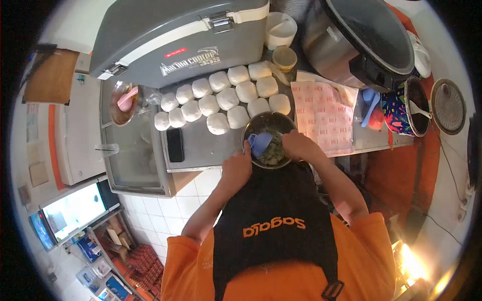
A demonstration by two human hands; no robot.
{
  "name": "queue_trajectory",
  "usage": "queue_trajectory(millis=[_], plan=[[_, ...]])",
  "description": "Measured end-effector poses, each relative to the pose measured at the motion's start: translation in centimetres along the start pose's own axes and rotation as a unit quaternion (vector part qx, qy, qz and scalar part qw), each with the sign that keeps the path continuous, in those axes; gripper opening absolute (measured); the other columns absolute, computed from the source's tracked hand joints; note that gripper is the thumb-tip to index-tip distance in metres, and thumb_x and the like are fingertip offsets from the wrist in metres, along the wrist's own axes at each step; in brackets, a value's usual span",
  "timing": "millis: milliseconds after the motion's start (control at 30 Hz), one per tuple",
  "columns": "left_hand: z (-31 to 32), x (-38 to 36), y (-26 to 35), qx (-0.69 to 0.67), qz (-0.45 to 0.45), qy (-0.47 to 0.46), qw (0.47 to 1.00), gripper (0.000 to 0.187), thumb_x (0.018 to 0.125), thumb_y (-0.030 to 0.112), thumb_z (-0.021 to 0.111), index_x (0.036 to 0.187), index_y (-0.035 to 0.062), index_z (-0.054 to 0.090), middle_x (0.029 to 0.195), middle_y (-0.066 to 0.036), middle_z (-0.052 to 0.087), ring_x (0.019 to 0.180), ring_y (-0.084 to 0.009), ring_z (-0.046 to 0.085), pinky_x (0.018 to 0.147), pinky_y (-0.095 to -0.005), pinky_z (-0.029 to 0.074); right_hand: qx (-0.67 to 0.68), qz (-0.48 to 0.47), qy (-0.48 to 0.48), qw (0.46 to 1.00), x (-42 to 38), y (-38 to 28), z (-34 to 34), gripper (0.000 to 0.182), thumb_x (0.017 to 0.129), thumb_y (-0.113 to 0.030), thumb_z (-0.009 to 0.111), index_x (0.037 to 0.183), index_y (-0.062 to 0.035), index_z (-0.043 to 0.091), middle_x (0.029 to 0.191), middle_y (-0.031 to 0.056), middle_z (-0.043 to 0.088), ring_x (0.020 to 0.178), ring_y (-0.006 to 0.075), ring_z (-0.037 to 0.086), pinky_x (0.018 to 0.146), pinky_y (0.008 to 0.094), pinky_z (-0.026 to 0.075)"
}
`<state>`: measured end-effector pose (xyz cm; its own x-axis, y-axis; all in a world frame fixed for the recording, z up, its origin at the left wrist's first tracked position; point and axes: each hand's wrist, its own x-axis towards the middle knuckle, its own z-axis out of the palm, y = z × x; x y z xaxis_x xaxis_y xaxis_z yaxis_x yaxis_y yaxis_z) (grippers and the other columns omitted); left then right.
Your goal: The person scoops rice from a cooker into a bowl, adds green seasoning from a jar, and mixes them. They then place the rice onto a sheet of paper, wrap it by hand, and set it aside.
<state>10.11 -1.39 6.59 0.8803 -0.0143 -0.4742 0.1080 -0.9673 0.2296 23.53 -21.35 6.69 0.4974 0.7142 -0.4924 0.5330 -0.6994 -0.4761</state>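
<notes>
The round steel bowl (271, 126) of green filling sits at the near edge of the steel bench (201, 148), beside rows of white dough balls (221, 98). The left hand (237, 165) steadies the rim, fingers curled together; the right hand (296, 144) pinches a blue plastic scoop (261, 143). Best to keep the bowl braced and take level, even scoops.
</notes>
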Motion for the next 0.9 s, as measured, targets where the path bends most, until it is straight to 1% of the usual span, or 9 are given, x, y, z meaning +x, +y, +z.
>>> queue_trajectory(millis=[67,267,367,400,467,600,700,800,900], plan=[[1.0,0.4,-0.1,-0.041,0.004,-0.057,0.998,0.067,0.088,0.01,0.056,0.149,-0.0089,0.036,0.098,-0.032,0.068,0.075,-0.0435,0.071,0.067,-0.053,0.058,0.025,-0.001,-0.102,0.994,-0.3,-1.4,-2.9,0.018,0.076,-0.008,0.066,0.083,0.0078,0.07,0.075,0.0292,0.068,0.075,0.0393,0.073,0.064,0.0468,0.058],[4.3,1.6,-0.6,-0.164,0.004,-0.065,0.984,0.054,0.086,0.011,0.057,0.127,-0.0199,0.042,0.088,-0.038,0.066,0.084,-0.054,0.067,0.079,-0.0596,0.054,0.245,0.122,0.04,0.961,-0.8,0.7,4.8,0.029,0.083,-0.016,0.062,0.076,0.0123,0.067,0.069,0.0295,0.066,0.072,0.0417,0.072,0.066,0.0503,0.057],[3.3,2.2,0.5,-0.229,-0.046,-0.076,0.969,0.041,0.09,0.012,0.051,0.121,-0.0154,0.046,0.092,-0.039,0.065,0.093,-0.0569,0.064,0.085,-0.0628,0.051,0.162,0.082,0.154,0.971,-0.2,-2.4,6.9,0.031,0.089,-0.014,0.056,0.076,0.0118,0.067,0.075,0.0306,0.066,0.075,0.0452,0.07,0.072,0.0524,0.056],[2.9,2.1,0.9,-0.234,-0.065,-0.079,0.967,0.037,0.093,0.012,0.048,0.12,-0.013,0.047,0.094,-0.039,0.065,0.096,-0.0575,0.063,0.088,-0.0638,0.05,0.176,0.093,0.096,0.975,0.4,-3.4,6.5,0.028,0.092,-0.012,0.053,0.082,0.0114,0.065,0.079,0.0341,0.065,0.077,0.0483,0.068,0.077,0.0545,0.054],[3.6,2.6,0.6,-0.26,-0.061,-0.046,0.962,0.036,0.09,0.011,0.05,0.115,-0.0144,0.046,0.092,-0.04,0.064,0.093,-0.057,0.063,0.085,-0.0634,0.05,0.13,0.041,0.13,0.982,0.1,-4.3,5.5,0.026,0.093,-0.012,0.053,0.087,0.0114,0.063,0.081,0.0359,0.064,0.077,0.0482,0.068,0.077,0.055,0.054],[6.1,3.8,-0.5,-0.279,-0.051,-0.006,0.959,0.032,0.093,0.014,0.049,0.113,-0.0117,0.05,0.096,-0.037,0.066,0.096,-0.055,0.063,0.082,-0.062,0.049,0.099,0.08,0.136,0.983,0.1,-5.1,5.3,0.025,0.094,-0.012,0.05,0.095,0.0112,0.061,0.081,0.0377,0.063,0.078,0.0497,0.067,0.074,0.0561,0.054],[8.6,3.9,-2.1,-0.303,-0.04,0.068,0.95,0.026,0.099,0.016,0.048,0.112,-0.0062,0.053,0.091,-0.028,0.068,0.088,-0.047,0.067,0.076,-0.0545,0.051,0.102,0.053,0.08,0.99,-1.3,-4.0,3.9,0.024,0.095,-0.012,0.05,0.096,0.008,0.062,0.084,0.0347,0.065,0.081,0.0488,0.068,0.071,0.0571,0.054],[2.4,1.5,-1.8,-0.458,-0.088,-0.009,0.884,0.023,0.104,0.017,0.045,0.113,-0.0014,0.054,0.081,-0.019,0.065,0.075,-0.034,0.066,0.07,-0.0445,0.051,0.087,0.068,0.06,0.992,-4.4,-2.0,-2.5,0.022,0.094,-0.014,0.052,0.099,0.0032,0.064,0.085,0.0304,0.067,0.082,0.0471,0.068,0.069,0.0566,0.054],[-2.3,-0.2,-1.4,-0.454,-0.112,-0.089,0.88,0.022,0.105,0.019,0.045,0.112,0.0003,0.055,0.075,-0.012,0.06,0.067,-0.0239,0.061,0.066,-0.0392,0.048,-0.001,0.032,0.118,0.992,-3.7,1.1,-2.3,0.019,0.086,-0.012,0.059,0.097,0.0005,0.067,0.085,0.0256,0.069,0.08,0.0454,0.07,0.069,0.0534,0.058]])
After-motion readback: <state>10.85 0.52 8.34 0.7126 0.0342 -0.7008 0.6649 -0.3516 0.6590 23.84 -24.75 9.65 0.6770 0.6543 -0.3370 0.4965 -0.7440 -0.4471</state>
